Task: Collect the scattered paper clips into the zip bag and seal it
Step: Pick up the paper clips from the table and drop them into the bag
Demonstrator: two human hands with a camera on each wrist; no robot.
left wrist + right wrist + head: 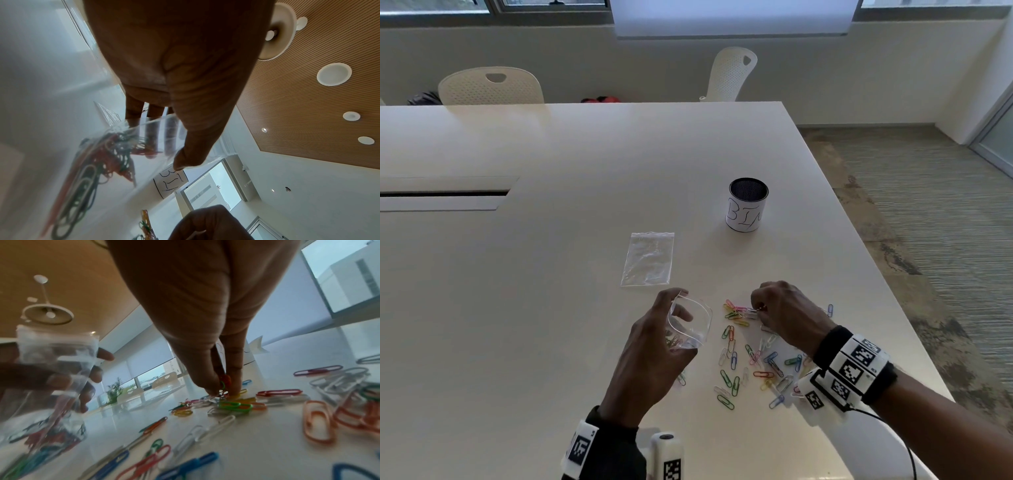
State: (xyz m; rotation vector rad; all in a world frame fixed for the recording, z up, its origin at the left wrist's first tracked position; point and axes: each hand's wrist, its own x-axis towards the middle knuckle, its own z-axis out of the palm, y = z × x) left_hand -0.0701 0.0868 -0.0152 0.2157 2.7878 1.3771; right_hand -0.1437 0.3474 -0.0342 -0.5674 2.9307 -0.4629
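Left hand (650, 356) grips a clear zip bag (690, 323) just above the table (517, 308), thumb on one wall and fingers curled round the other, mouth held open and facing up. A small bunch of coloured clips (107, 155) sits in the bottom of that bag.

Right hand (787, 313) is at 3 o'clock from the bag, down on the table, thumb and forefinger tips pressed together on a few paper clips (224, 382) at the far edge of the scatter. Other fingers hidden under the hand in the head view.

Loose paper clips (753, 363) lie spread across the table at 4–5 o'clock from the held bag, mixed colours, mostly between the two wrists; one blue clip (830, 310) lies apart at 3 o'clock of the right hand.

A second zip bag (649, 258) lies flat on the table at 12 o'clock from the left hand, well clear of the clips. A mesh cup (748, 204) with a handwritten paper label stands upright at 1 o'clock, beyond the flat bag. Two white chairs (491, 85) stand behind the table's far edge.
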